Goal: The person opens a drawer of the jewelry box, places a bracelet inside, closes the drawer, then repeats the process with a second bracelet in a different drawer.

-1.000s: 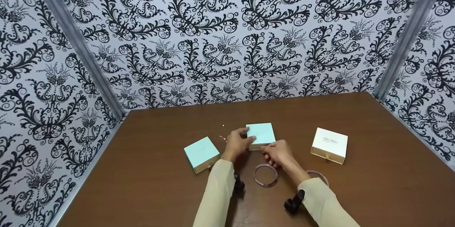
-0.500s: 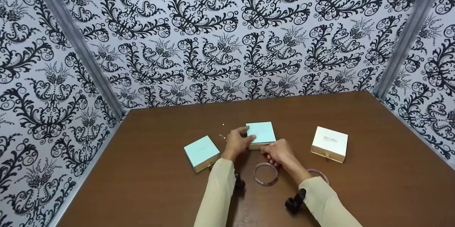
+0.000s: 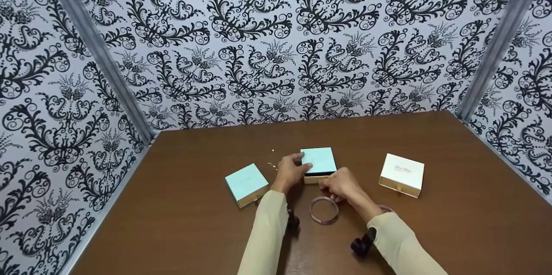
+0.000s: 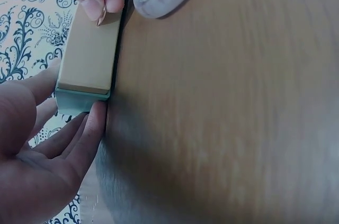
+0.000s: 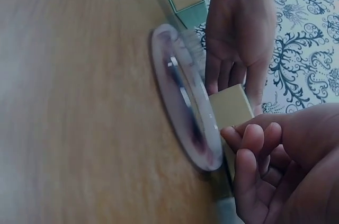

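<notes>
A teal drawer-style gift box lies mid-table, its gold drawer slid a little way out toward me. My left hand grips the box's left side, thumb on top; the left wrist view shows its fingers against the teal sleeve. My right hand pinches the small ribbon pull tab on the drawer front. In front of the box, close to the right hand, a purplish bangle lies flat. The drawer's inside is hidden from view.
Another teal box stands to the left, a white box to the right, both with gold fronts. A second bangle is mostly hidden by the right forearm. Small pale bits lie beside the left hand.
The drawer has come out slightly toward me, and a dark gap now shows under the sleeve's front edge. My right hand has moved back a little with it; the left stays on the box.
</notes>
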`<move>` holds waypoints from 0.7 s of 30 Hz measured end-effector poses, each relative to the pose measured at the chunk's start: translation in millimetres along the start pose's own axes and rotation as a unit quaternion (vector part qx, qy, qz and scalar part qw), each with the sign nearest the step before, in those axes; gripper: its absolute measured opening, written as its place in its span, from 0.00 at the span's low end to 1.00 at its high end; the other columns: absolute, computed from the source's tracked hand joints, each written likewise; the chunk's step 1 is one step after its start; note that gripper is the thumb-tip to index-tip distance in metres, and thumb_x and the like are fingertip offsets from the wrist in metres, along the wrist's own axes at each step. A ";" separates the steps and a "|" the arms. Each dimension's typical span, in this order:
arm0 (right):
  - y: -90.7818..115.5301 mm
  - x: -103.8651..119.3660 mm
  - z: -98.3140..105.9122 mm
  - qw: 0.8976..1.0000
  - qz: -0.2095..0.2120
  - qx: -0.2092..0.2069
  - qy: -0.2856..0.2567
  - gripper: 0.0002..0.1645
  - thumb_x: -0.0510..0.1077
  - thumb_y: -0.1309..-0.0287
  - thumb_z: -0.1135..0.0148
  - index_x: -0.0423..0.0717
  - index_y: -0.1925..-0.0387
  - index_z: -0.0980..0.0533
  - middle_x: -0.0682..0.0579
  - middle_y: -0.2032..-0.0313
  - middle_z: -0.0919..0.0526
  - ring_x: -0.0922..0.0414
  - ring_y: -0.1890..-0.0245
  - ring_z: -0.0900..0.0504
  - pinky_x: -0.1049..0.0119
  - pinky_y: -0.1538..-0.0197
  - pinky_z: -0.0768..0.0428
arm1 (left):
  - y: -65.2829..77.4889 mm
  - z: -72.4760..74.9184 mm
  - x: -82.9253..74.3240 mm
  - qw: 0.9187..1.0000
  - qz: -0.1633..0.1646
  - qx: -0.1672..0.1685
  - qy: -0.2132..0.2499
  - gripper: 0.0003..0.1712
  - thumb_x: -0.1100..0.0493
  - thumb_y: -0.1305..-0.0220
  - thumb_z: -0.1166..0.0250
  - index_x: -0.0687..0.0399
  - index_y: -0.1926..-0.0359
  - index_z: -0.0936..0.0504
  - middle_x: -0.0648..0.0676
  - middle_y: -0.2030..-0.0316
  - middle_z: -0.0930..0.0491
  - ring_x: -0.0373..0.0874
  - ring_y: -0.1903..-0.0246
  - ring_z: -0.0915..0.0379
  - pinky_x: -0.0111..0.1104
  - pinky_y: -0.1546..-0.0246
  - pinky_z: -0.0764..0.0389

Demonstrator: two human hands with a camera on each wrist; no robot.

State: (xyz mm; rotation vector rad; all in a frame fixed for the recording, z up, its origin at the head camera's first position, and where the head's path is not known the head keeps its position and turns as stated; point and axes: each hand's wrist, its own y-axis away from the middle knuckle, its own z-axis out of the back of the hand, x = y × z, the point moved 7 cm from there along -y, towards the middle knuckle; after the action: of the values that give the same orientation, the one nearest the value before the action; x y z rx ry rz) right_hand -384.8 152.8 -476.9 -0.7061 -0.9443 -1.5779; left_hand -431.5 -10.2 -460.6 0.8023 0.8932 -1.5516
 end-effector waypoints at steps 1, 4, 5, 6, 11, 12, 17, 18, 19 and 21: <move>0.9 0.7 0.7 1.000 0.001 0.001 0.004 0.14 0.40 0.46 0.33 0.40 0.84 0.17 0.56 0.92 0.29 0.64 0.93 0.29 0.72 0.87 0.29 | -0.4 -0.3 -0.2 1.000 -0.002 -0.001 -0.001 0.26 0.57 0.36 0.30 0.59 0.38 0.20 0.61 0.44 0.17 0.52 0.39 0.24 0.42 0.39 0.23; 3.0 1.7 1.6 1.000 0.005 0.002 0.017 0.13 0.40 0.47 0.32 0.40 0.84 0.17 0.56 0.92 0.29 0.63 0.93 0.29 0.73 0.87 0.30 | -0.9 -0.8 -0.3 1.000 -0.004 0.000 0.000 0.26 0.57 0.36 0.30 0.59 0.38 0.20 0.61 0.44 0.17 0.52 0.40 0.23 0.41 0.39 0.23; 4.0 2.1 1.7 1.000 0.005 0.003 0.020 0.13 0.40 0.47 0.32 0.40 0.84 0.17 0.56 0.92 0.28 0.63 0.93 0.29 0.73 0.87 0.31 | -0.9 -1.0 0.0 1.000 -0.004 0.001 -0.001 0.26 0.56 0.36 0.30 0.59 0.38 0.20 0.61 0.44 0.17 0.52 0.40 0.23 0.41 0.39 0.23; 5.1 2.4 1.8 1.000 0.007 0.003 0.022 0.13 0.39 0.47 0.32 0.40 0.84 0.17 0.56 0.92 0.28 0.63 0.93 0.29 0.73 0.87 0.31 | -0.6 -1.0 0.2 1.000 -0.004 0.002 0.001 0.26 0.57 0.36 0.30 0.59 0.38 0.20 0.61 0.44 0.17 0.52 0.40 0.23 0.41 0.40 0.22; 8.6 2.5 1.4 0.999 0.008 0.012 0.032 0.11 0.39 0.48 0.32 0.39 0.83 0.16 0.56 0.92 0.29 0.63 0.93 0.29 0.73 0.87 0.31 | 0.5 -1.1 2.8 1.000 0.010 0.008 0.013 0.26 0.56 0.35 0.31 0.58 0.37 0.21 0.61 0.43 0.18 0.51 0.39 0.24 0.41 0.40 0.22; 9.3 2.7 1.6 0.999 0.009 0.014 0.035 0.11 0.39 0.48 0.32 0.39 0.83 0.16 0.56 0.92 0.29 0.63 0.93 0.29 0.73 0.87 0.31 | 0.6 -1.1 2.7 1.000 0.010 0.009 0.015 0.26 0.56 0.35 0.30 0.58 0.37 0.21 0.61 0.43 0.18 0.51 0.39 0.24 0.41 0.40 0.22; 13.2 4.4 2.5 0.999 0.025 0.022 0.038 0.12 0.38 0.48 0.33 0.39 0.84 0.16 0.56 0.93 0.29 0.64 0.93 0.30 0.73 0.87 0.30 | -0.1 -1.2 2.4 1.000 0.005 0.013 0.019 0.27 0.56 0.35 0.30 0.58 0.37 0.21 0.61 0.42 0.18 0.52 0.39 0.25 0.41 0.40 0.23; 14.2 4.8 2.1 0.999 0.033 0.025 0.035 0.12 0.37 0.48 0.33 0.38 0.84 0.16 0.56 0.93 0.29 0.64 0.93 0.30 0.73 0.87 0.31 | 0.0 -0.9 1.9 1.000 0.002 0.011 0.017 0.27 0.56 0.35 0.30 0.58 0.37 0.21 0.61 0.43 0.18 0.53 0.39 0.24 0.42 0.39 0.23; 14.9 4.5 2.0 0.998 0.039 0.028 0.033 0.13 0.37 0.49 0.34 0.38 0.85 0.17 0.56 0.93 0.30 0.64 0.93 0.30 0.74 0.87 0.31 | 0.0 -1.1 1.7 1.000 -0.001 0.010 0.016 0.27 0.56 0.35 0.30 0.58 0.37 0.21 0.61 0.43 0.18 0.53 0.39 0.24 0.43 0.39 0.23; 15.8 3.0 1.7 0.998 0.047 0.032 0.030 0.13 0.36 0.49 0.35 0.38 0.86 0.17 0.57 0.94 0.30 0.65 0.94 0.31 0.74 0.87 0.31 | 0.9 -1.5 1.0 1.000 -0.008 0.006 0.013 0.27 0.57 0.35 0.31 0.59 0.37 0.21 0.61 0.43 0.17 0.54 0.39 0.24 0.44 0.38 0.24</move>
State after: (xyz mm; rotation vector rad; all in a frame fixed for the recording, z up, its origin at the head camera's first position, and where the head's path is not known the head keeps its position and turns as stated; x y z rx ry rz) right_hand -370.0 151.7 -470.2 -0.6463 -0.9010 -1.4726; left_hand -430.7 -9.4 -462.3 0.8275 0.9119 -1.5652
